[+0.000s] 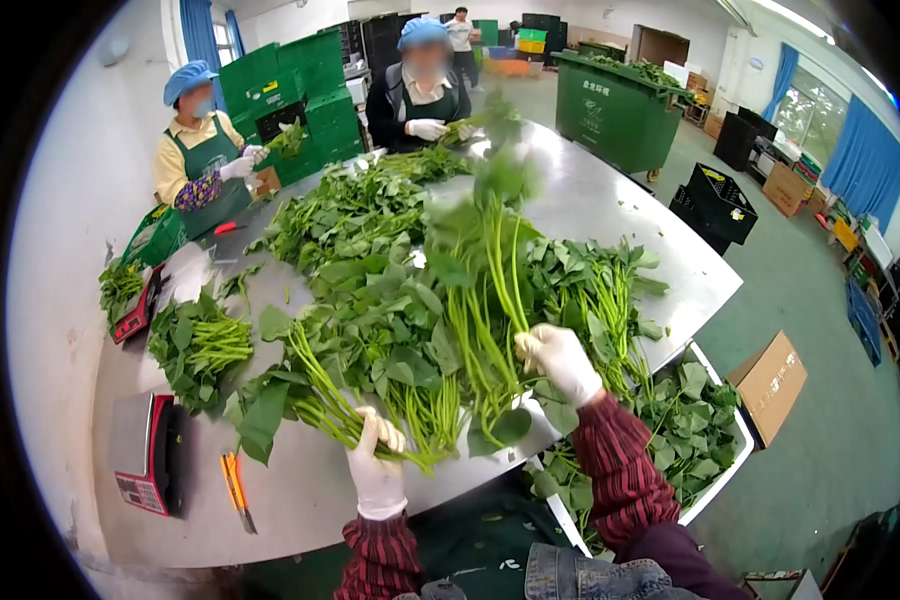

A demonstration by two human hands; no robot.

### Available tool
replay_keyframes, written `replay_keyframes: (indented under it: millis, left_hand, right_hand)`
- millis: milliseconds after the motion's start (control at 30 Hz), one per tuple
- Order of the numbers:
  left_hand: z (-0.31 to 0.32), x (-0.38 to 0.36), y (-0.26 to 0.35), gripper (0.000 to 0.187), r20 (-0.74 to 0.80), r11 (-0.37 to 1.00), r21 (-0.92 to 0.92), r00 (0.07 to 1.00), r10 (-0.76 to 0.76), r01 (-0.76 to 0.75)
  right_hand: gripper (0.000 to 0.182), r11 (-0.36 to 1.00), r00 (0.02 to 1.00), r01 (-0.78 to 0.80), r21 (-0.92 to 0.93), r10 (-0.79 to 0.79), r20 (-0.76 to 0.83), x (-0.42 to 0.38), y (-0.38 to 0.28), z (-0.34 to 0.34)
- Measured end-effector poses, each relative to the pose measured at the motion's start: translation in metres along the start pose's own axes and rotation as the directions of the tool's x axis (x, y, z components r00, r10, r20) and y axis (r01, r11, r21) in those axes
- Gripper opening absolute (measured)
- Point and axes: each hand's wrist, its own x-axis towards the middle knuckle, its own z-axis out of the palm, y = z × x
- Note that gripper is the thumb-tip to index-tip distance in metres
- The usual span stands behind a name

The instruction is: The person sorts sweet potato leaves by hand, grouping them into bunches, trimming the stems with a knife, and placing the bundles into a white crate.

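My left hand [376, 462], in a white glove, is closed round the stems of a bunch of leafy greens [320, 385], whose leaves point up and left. In my gloved right hand [560, 362], the fingers are pinched on a few long green stems [500, 265] that stand upright, their leafy tops blurred. Between and beyond my hands a large heap of greens [355, 215] lies on the metal table [310, 510]. A separate bunch [205, 345] rests at the left.
Two red scales [148, 455] [135, 312] and an orange knife [236, 490] are at the left. A white container [740, 455] of greens stands below the right edge. Two co-workers [210, 165] [432, 95] handle greens across the table. A green bin [615, 115] stands behind.
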Motion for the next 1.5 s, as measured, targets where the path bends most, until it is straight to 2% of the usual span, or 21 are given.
replay_keyframes:
  millis: [33, 100, 133, 233, 300, 367, 433, 500, 633, 767, 900, 967, 1000, 1033, 1100, 1233, 1300, 1367, 1433, 1500]
  left_hand:
    - [-0.005, 0.001, -0.001, 0.010, 0.081, 0.999, -0.047, 0.996, -0.021, 0.025]
    - [-0.003, -0.002, -0.002, 0.011, 0.031, 1.000, 0.012, 0.999, -0.016, 0.016]
    - [-0.002, -0.005, -0.003, 0.011, 0.026, 1.000, 0.014, 0.999, -0.021, 0.020]
    - [0.008, -0.003, -0.007, 0.011, 0.012, 0.999, 0.034, 1.000, 0.010, -0.011]
    - [0.014, -0.005, -0.012, 0.013, -0.023, 0.996, 0.090, 1.000, 0.010, -0.007]
    - [0.016, -0.006, -0.020, 0.014, 0.046, 0.987, 0.158, 0.999, 0.012, -0.019]
    - [0.024, -0.009, -0.027, 0.012, 0.071, 0.986, 0.160, 0.996, -0.047, 0.035]
    - [0.029, -0.012, -0.036, 0.010, 0.087, 0.986, 0.140, 0.990, -0.109, 0.096]
    - [0.033, -0.014, -0.049, 0.019, 0.172, 0.974, 0.151, 0.965, -0.196, 0.171]
    - [0.037, -0.020, -0.043, 0.024, 0.192, 0.956, 0.171, 0.943, -0.271, 0.239]
    - [0.036, -0.024, -0.038, 0.027, 0.191, 0.922, 0.292, 0.930, -0.315, 0.252]
    - [0.040, -0.027, -0.037, 0.027, 0.164, 0.915, 0.331, 0.940, -0.298, 0.232]
    - [0.042, -0.029, -0.037, 0.027, 0.138, 0.905, 0.369, 0.950, -0.279, 0.212]
    - [0.041, -0.030, -0.038, 0.027, 0.138, 0.904, 0.371, 0.949, -0.282, 0.215]
    - [0.038, -0.031, -0.041, 0.029, 0.137, 0.884, 0.443, 0.964, -0.229, 0.147]
    - [0.038, -0.033, -0.046, 0.031, 0.161, 0.868, 0.478, 0.957, -0.241, 0.138]
    - [0.044, -0.036, -0.044, 0.031, 0.153, 0.887, 0.437, 0.959, -0.240, 0.153]
    - [0.039, -0.036, -0.045, 0.031, 0.142, 0.882, 0.437, 0.955, -0.262, 0.177]
    - [0.039, -0.036, -0.045, 0.032, 0.130, 0.877, 0.437, 0.950, -0.283, 0.201]
    - [0.043, -0.038, -0.041, 0.030, 0.161, 0.892, 0.392, 0.938, -0.306, 0.224]
  right_hand:
    - [0.022, 0.998, 0.999, 0.029, 0.048, -0.027, -0.043, -0.004, 0.005, 0.003]
    - [0.021, 0.928, 0.999, 0.031, 0.372, -0.019, -0.036, -0.030, -0.007, 0.006]
    - [0.020, 0.911, 0.999, 0.024, 0.412, -0.006, -0.047, -0.039, -0.008, 0.009]
    - [0.018, 0.954, 0.996, 0.087, 0.285, -0.081, -0.034, -0.053, 0.002, 0.021]
    - [0.017, 0.937, 0.991, 0.126, 0.326, -0.135, 0.006, -0.065, 0.015, 0.029]
    - [0.015, 0.925, 0.995, 0.072, 0.374, -0.093, 0.040, -0.080, 0.018, 0.035]
    - [0.013, 0.941, 0.955, 0.255, 0.222, -0.280, 0.093, -0.086, 0.037, 0.040]
    - [0.012, 0.934, 0.974, 0.118, 0.337, -0.175, 0.143, -0.101, 0.029, 0.046]
    - [0.013, 0.944, 0.943, 0.214, 0.250, -0.267, 0.201, -0.112, 0.037, 0.052]
    - [0.011, 0.953, 0.926, 0.089, 0.291, -0.186, 0.328, -0.114, 0.063, 0.054]
    - [0.015, 0.970, 0.914, 0.145, 0.195, -0.207, 0.349, -0.112, 0.056, 0.055]
    - [0.025, 0.976, 0.973, -0.112, 0.188, 0.069, 0.221, -0.111, 0.045, 0.057]
    - [0.032, 0.985, 0.980, -0.073, 0.157, 0.042, 0.192, -0.109, 0.034, 0.053]
    - [0.034, 0.969, 0.963, -0.180, 0.166, 0.140, 0.228, -0.108, 0.019, 0.047]
    - [0.038, 0.956, 0.972, -0.161, 0.243, 0.111, 0.209, -0.104, 0.007, 0.045]
    - [0.038, 0.949, 0.991, -0.093, 0.300, 0.059, 0.121, -0.096, -0.008, 0.053]
    - [0.037, 0.986, 0.976, -0.128, 0.110, 0.106, 0.189, -0.090, -0.009, 0.055]
    - [0.034, 0.978, 0.978, -0.139, 0.155, 0.111, 0.175, -0.090, -0.004, 0.058]
    - [0.029, 0.953, 0.987, -0.051, 0.299, 0.003, 0.158, -0.091, 0.000, 0.060]
    - [0.029, 0.938, 0.981, -0.066, 0.341, -0.001, 0.194, -0.089, 0.008, 0.058]
